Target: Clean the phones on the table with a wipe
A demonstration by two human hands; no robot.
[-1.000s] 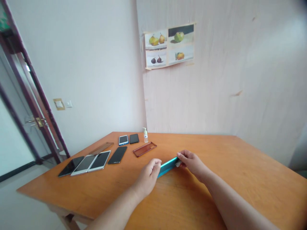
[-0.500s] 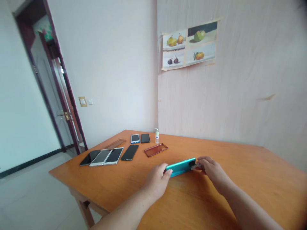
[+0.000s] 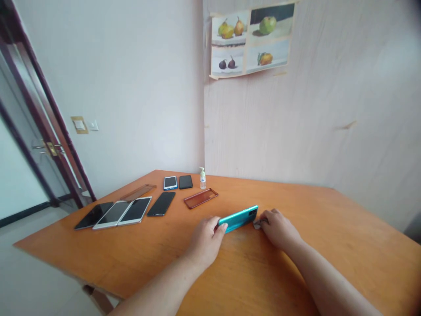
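A teal smartphone is tilted up on its long side, its back and dark camera block facing me. My left hand grips the phone's left end, thumb on the back and fingers behind. At the other end, my right hand is closed in a pinch on a small pale cloth or wipe. The cloth is beside the phone's lower right corner; whether it touches is too small to tell. Beyond the phone lies a reddish-brown phone case with a camera cutout.
Several phones lie to the left, among them a black phone and a white-framed phone. Behind them is a clear brownish case. A small pump bottle stands near the wall. The wooden table has its left edge beside the floor.
My right hand with the cloth has dropped slightly from the camera block toward the phone's lower corner. My left hand keeps its hold. The camera view has shifted to the right and downward.
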